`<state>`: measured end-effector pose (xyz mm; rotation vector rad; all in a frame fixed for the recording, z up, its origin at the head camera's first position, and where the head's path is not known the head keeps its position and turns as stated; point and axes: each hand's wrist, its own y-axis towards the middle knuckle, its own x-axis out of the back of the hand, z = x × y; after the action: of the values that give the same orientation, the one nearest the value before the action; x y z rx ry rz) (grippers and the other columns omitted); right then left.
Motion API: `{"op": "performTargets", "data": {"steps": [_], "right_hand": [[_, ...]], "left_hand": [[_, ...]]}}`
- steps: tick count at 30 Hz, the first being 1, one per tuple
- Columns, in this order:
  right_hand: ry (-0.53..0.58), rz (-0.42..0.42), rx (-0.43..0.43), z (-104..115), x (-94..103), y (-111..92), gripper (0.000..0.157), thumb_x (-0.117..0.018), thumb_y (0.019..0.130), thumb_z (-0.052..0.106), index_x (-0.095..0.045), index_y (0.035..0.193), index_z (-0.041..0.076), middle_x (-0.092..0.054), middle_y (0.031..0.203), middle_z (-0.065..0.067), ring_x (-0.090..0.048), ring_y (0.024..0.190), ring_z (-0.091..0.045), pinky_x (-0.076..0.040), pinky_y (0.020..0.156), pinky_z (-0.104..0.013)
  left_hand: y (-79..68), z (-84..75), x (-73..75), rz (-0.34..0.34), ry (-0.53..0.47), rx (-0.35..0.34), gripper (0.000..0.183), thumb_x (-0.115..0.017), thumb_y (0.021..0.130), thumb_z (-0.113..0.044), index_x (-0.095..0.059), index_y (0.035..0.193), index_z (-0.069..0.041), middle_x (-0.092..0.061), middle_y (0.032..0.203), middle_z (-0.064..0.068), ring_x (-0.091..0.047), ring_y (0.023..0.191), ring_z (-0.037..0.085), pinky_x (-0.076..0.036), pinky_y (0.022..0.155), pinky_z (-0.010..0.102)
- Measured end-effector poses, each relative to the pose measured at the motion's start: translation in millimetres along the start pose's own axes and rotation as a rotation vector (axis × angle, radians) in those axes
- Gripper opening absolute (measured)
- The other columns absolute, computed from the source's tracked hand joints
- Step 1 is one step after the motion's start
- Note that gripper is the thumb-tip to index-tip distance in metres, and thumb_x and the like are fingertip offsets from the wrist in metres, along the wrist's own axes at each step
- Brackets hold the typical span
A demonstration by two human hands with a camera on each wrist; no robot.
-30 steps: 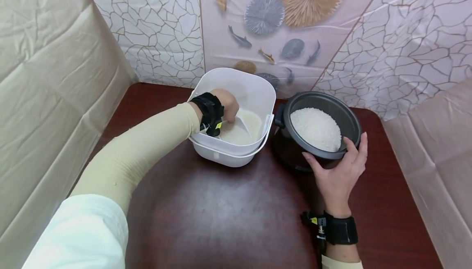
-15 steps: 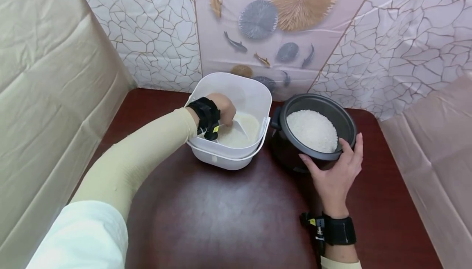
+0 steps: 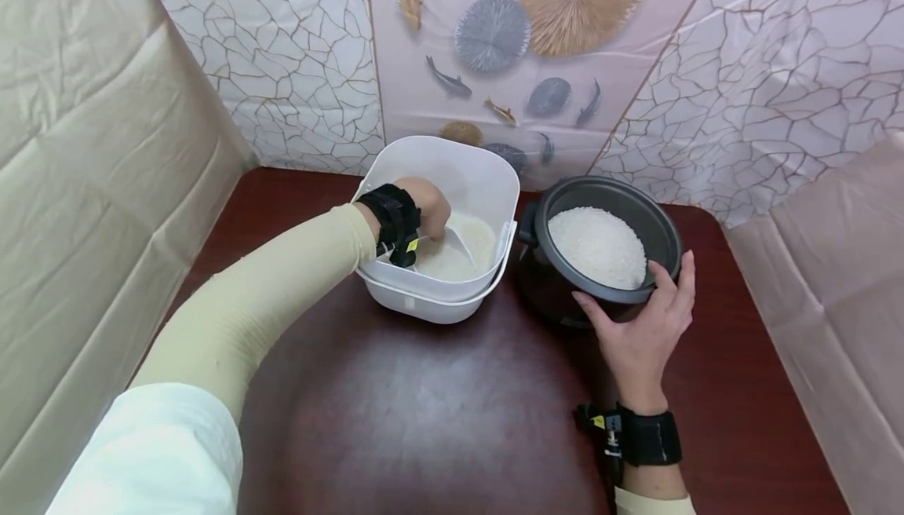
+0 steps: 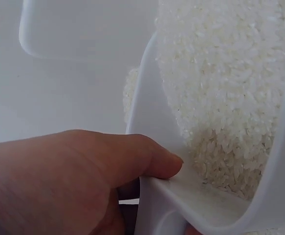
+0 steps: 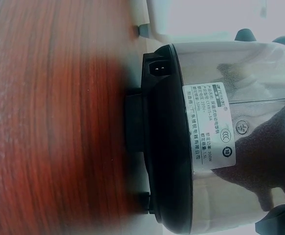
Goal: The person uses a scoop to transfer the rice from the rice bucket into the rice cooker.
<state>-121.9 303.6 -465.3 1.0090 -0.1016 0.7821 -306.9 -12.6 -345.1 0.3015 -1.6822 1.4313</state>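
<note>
In the head view my left hand reaches down into a white rice bin and holds a white scoop low over the rice. Up close in the left wrist view, the thumb presses on the edge of the scoop by its handle, and loose white rice fills much of it. My right hand grips the near right rim of a dark rice cooker, one finger over the inner side and the thumb outside. White rice lies heaped inside the cooker.
The bin and cooker stand side by side near the back of a dark red wooden table. A patterned curtain hangs behind, and beige cloth borders the left side. A printed label is on the cooker's side.
The head view shifted slightly between the first two frames. My hands, the scoop, the bin and the cooker keep the same places relative to each other.
</note>
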Motion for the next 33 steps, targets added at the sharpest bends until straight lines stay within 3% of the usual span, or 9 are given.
{"op": "performTargets", "data": {"steps": [6,15,22,26,33], "right_hand": [[0.005,0.001,-0.005,-1,1.0,5,0.103,-0.094,0.067,0.065,-0.054,0.138,0.001,-0.026,0.173,-0.004,-0.026,0.157,-0.026,-0.023,0.112,-0.067],[0.017,0.003,-0.027,-1,-4.7,-1,0.101,-0.098,0.064,0.056,-0.055,0.139,0.002,-0.026,0.173,-0.002,-0.026,0.157,-0.025,-0.022,0.113,-0.065],[0.006,-0.024,-0.023,1,-5.0,-1,0.1,-0.097,0.065,0.057,-0.055,0.138,0.002,-0.027,0.172,-0.002,-0.026,0.157,-0.025,-0.022,0.115,-0.063],[0.003,-0.018,-0.018,1,-4.1,0,0.1,-0.097,0.065,0.056,-0.055,0.138,0.002,-0.026,0.173,0.0,-0.026,0.157,-0.025,-0.022,0.116,-0.063],[0.001,-0.008,-0.015,1,-3.9,0,0.1,-0.098,0.064,0.056,-0.055,0.137,0.003,-0.026,0.173,0.0,-0.025,0.157,-0.025,-0.021,0.116,-0.063]], "left_hand": [[-1.7,-1.7,4.0,-0.022,0.011,-0.002,0.018,-0.06,0.093,-0.02,-0.057,0.076,-0.015,-0.046,0.074,0.0,-0.043,0.074,0.02,-0.033,0.065,0.03],[-11.1,0.0,4.3,-0.064,0.067,-0.043,0.021,-0.053,0.088,-0.013,-0.05,0.068,-0.015,-0.045,0.077,0.003,-0.04,0.074,0.022,-0.029,0.064,0.031],[-23.4,5.9,4.8,-0.221,0.139,-0.145,0.024,-0.059,0.101,-0.026,-0.063,0.082,-0.013,-0.059,0.081,0.001,-0.054,0.083,0.024,-0.043,0.076,0.036],[-23.4,8.8,8.6,-0.176,0.129,-0.161,0.026,-0.056,0.105,-0.028,-0.066,0.087,-0.011,-0.06,0.076,0.0,-0.057,0.08,0.022,-0.044,0.078,0.036],[-12.1,15.7,14.1,-0.071,0.121,-0.188,0.034,-0.049,0.105,-0.026,-0.054,0.074,-0.013,-0.057,0.067,-0.002,-0.053,0.067,0.017,-0.039,0.07,0.032]]}}
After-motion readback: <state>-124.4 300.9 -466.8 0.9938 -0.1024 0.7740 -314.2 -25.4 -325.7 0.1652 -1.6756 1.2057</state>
